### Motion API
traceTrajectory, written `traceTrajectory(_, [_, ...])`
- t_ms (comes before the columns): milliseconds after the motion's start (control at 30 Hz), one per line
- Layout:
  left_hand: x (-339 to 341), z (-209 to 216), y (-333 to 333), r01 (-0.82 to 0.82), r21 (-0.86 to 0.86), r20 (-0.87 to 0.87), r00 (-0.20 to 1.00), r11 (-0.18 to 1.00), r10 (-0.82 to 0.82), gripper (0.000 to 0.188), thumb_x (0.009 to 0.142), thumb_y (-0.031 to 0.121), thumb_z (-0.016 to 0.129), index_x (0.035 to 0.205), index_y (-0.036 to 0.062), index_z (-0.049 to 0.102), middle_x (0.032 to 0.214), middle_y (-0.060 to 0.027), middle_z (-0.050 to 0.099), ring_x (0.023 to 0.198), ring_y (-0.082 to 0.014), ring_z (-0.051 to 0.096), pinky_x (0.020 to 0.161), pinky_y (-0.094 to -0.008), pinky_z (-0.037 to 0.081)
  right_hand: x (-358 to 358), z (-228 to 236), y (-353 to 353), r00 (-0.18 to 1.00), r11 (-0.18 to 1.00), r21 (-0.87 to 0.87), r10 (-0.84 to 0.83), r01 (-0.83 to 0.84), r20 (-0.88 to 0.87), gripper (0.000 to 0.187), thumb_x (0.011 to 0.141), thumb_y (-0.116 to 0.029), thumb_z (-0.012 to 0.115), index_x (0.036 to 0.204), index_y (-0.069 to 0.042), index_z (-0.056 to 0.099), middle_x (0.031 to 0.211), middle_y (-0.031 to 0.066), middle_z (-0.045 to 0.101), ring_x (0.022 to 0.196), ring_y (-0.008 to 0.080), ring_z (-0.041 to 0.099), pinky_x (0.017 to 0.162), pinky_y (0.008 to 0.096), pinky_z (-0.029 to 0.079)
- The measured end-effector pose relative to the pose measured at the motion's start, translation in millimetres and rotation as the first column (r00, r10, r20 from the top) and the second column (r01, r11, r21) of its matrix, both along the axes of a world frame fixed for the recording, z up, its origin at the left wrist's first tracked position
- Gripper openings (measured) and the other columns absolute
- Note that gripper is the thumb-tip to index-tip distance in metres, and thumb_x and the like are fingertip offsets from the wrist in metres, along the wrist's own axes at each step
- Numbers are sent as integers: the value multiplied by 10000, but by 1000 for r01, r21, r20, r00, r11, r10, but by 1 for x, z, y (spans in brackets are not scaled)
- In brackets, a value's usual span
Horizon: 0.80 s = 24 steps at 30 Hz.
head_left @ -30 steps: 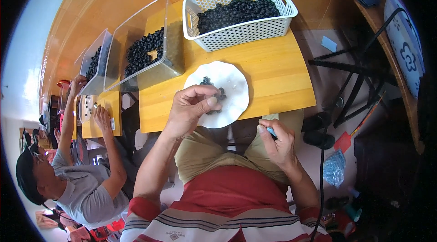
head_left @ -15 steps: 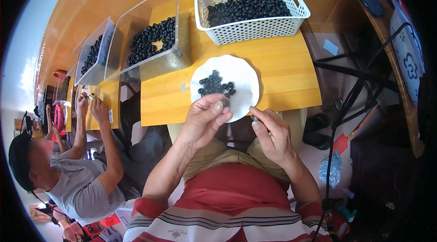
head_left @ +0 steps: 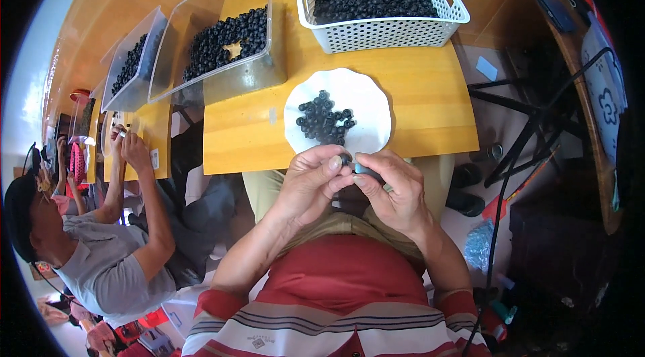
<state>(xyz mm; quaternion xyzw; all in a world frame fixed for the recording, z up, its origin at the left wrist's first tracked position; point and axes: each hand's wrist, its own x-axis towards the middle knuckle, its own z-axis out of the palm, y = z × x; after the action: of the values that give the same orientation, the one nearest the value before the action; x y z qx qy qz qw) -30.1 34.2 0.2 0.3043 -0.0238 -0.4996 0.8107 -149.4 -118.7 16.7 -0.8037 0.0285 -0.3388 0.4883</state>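
While left fingers (head_left: 322,154) pinch dark ball (head_left: 345,159) | right fingers (head_left: 385,163) clamp blue tool (head_left: 361,169) | shirt (head_left: 342,273): emblem (head_left: 258,342)

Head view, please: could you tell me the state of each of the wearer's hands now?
Left hand: closed, pinching a dark bead-like piece.
Right hand: closed, holding a small light-blue item, mostly hidden.

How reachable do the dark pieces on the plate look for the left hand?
Probably yes: the left hand is close to the plate, with nothing visible blocking the dark pieces, though it pinches one.
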Motion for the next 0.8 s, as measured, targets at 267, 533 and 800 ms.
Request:
traceTrajectory(267, [-2, -4, 4, -3, -19, 15, 1000, 1000, 4, 165, 985, 48, 666, 1145, 29, 703, 1030, -119, 740, 907, -181, 731, 841, -346, 646, 1, -1, 2, 999, 999, -8, 44, -44, -13, 302, 870, -69, 779, 1156, -25, 691, 900, 132, 716, 759, 294, 706, 648, 372, 550])
traceTrajectory(533, [-6, -3, 4, -15, -12, 23, 1000, 1000, 15, 138, 991, 61, 664, 1123, 33, 695, 999, -101, 730, 891, -164, 712, 832, -338, 643, 0, -3, 5, 1000, 1000, 1, 26, -26, -15, 309, 862, -72, 792, 1150, -18, 693, 901, 136, 717, 754, 283, 709, 637, 364, 548])
traceTrajectory(800, [-10, -2, 3, -4, -35, 27, 1000, 999, 5, 131, 995, 86, 668, 1114, 40, 695, 1007, -89, 723, 898, -142, 698, 846, -331, 642, -1, -6, 6, 1000, 1000, 3, 17, -17, -5, 304, 862, -82, 796, 1140, -17, 693, 900, 132, 716, 753, 279, 709, 631, 364, 546])
